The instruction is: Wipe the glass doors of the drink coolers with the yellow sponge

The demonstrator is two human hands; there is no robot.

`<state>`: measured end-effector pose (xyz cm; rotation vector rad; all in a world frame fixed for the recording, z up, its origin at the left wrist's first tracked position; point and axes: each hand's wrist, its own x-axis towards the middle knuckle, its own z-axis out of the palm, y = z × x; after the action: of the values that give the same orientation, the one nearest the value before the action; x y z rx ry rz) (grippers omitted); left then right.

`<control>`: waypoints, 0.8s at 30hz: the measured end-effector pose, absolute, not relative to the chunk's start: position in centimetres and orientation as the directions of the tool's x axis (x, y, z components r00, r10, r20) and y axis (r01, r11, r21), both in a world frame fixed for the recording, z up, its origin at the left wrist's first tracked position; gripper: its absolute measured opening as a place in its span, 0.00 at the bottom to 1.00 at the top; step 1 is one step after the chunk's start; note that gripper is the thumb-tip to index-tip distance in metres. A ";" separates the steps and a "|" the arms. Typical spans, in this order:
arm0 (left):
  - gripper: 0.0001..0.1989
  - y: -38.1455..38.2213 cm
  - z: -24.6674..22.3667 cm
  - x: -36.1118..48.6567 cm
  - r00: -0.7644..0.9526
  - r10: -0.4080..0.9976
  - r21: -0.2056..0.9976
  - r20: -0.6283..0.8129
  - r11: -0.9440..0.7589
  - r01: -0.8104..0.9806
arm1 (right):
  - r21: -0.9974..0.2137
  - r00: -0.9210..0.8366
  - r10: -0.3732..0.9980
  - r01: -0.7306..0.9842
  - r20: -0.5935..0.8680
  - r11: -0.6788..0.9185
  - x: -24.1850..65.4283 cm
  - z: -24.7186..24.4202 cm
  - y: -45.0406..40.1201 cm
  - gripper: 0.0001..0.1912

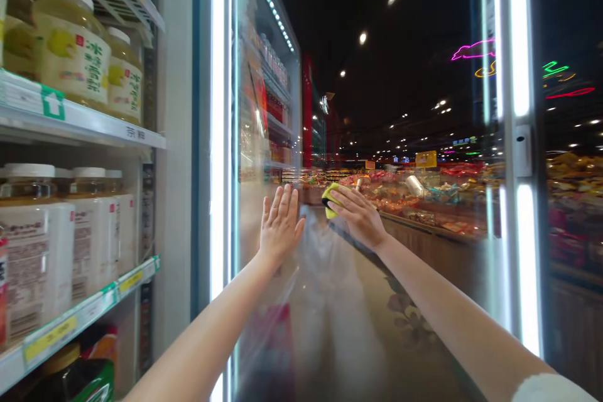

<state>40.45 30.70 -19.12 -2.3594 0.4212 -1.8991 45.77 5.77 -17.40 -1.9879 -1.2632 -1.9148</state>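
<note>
yellow, that pad with the black patch: which hand has it?

the right hand. its fingers are bent over the pad and hold it up against the glass door.

sponge or folded cloth?

can't tell; the fingers cover much of it.

and the left hand?

i see nothing in it. its back faces us, the fingers point upward, straight and slightly apart, and the thumb stands out towards the pad. it looks laid flat on the same glass, left of the pad and apart from it.

what frames the door?

a bright upright light strip left of the hands, and a lit strip on the right with a small grey block partway up.

further left?

shelves. white-capped bottles of yellowish drink stand on the upper shelf; bottles with big pale labels, white-capped too, stand on the lower shelf.

and beyond the pad?

heaped goods, blurred, under a dark ceiling. whether that's seen through the glass or mirrored in it, i can't say.
</note>
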 end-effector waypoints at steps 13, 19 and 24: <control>0.35 33.3 -20.3 40.1 0.230 -0.200 -0.175 0.952 -0.977 -0.123 | 0.631 -0.228 0.610 0.487 0.759 -0.604 45.0 -16.4 10.8 0.21; 0.35 35.4 -20.5 40.0 0.234 -0.206 -0.188 0.950 -0.977 -0.096 | 0.549 -0.183 0.545 0.531 0.818 -0.646 45.9 -14.2 8.3 0.24; 0.36 36.4 -20.5 40.0 0.212 -0.159 -0.151 0.964 -0.987 -0.055 | 0.400 -0.170 0.371 0.554 0.913 -0.730 45.8 -12.4 15.1 0.24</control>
<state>39.97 36.45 -20.46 -2.3795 0.2114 -1.9095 45.81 15.14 -12.41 -1.9295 -1.0873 -2.0316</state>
